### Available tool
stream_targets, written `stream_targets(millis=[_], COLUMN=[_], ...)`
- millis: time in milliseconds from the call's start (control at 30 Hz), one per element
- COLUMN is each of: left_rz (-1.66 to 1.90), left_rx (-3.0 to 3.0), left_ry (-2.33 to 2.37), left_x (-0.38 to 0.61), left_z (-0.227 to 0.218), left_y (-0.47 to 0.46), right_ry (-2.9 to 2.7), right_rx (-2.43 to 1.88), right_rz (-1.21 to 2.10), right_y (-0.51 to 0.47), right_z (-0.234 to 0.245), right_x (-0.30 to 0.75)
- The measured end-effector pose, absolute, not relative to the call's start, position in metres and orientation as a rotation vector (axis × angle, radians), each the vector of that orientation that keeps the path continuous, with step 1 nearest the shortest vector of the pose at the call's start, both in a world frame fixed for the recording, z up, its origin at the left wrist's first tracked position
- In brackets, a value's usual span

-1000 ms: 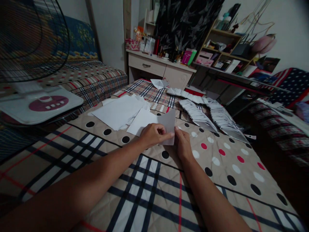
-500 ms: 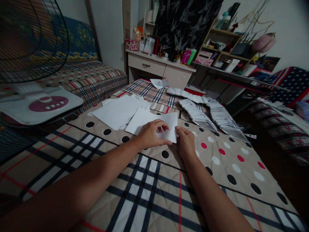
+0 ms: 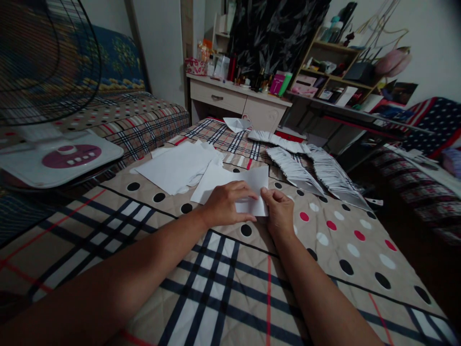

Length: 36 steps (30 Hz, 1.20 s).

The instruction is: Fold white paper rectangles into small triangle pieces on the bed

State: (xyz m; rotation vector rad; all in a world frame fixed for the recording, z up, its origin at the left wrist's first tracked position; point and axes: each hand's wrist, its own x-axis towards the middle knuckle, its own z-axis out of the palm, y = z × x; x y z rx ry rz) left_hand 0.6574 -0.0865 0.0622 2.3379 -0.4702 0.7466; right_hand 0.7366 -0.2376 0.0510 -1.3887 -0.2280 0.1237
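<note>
A small white paper sheet (image 3: pixel 256 191) lies on the patterned bedspread (image 3: pixel 324 250) in the middle of the view. My left hand (image 3: pixel 226 204) presses down on its left part with fingers curled over it. My right hand (image 3: pixel 279 211) pinches the sheet's lower right edge. Just behind and left lies a loose pile of white sheets (image 3: pixel 180 166). To the right, rows of folded paper pieces (image 3: pixel 309 168) fan out across the cover.
A fan's white base (image 3: pixel 57 161) and wire cage (image 3: pixel 43 57) stand at the left. A crumpled paper (image 3: pixel 236 125) lies at the bed's far end. Behind are a drawer table (image 3: pixel 237 101) and cluttered shelves (image 3: pixel 334 72). The bed's edge drops off at the right.
The sheet was held tilted up; now it lies flat on the bedspread, with my left hand laid over it and my right hand at its edge.
</note>
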Motion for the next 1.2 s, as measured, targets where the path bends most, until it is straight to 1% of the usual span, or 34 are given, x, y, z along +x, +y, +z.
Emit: stream_targets(millis=[167,400,500,633,700,933,1200], left_rz=[0.684,0.583,0.493,0.284,0.235,0.191,0.180], left_rx=[2.346,1.994,1.789,1.522,1.455,1.399,1.494], left_ry=[-0.506,-0.242,-0.107,-0.037,0.004,0.055,0.107], left_x=[0.655,0.668,0.674,0.677,0.678,0.679,0.675], left_z=[0.063,0.052,0.046,0.045,0.046,0.048,0.054], left_y=[-0.090,-0.089,-0.089,-0.090,-0.089,-0.087,-0.088], right_ry=[-0.144,-0.347,-0.405,-0.450,-0.461,-0.491,-0.527], right_rx=[-1.341,-1.189,-1.244,-1.304,-1.312,-1.400,-1.451], right_rz=[0.082,0.367,0.337,0.325,0.322,0.261,0.252], right_y=[-0.238,-0.238,-0.238,-0.238,-0.238,-0.236,-0.235], right_z=[0.052,0.057,0.056,0.055,0.056,0.054,0.056], right_x=[0.738,0.736,0.734,0.732,0.732,0.731,0.729])
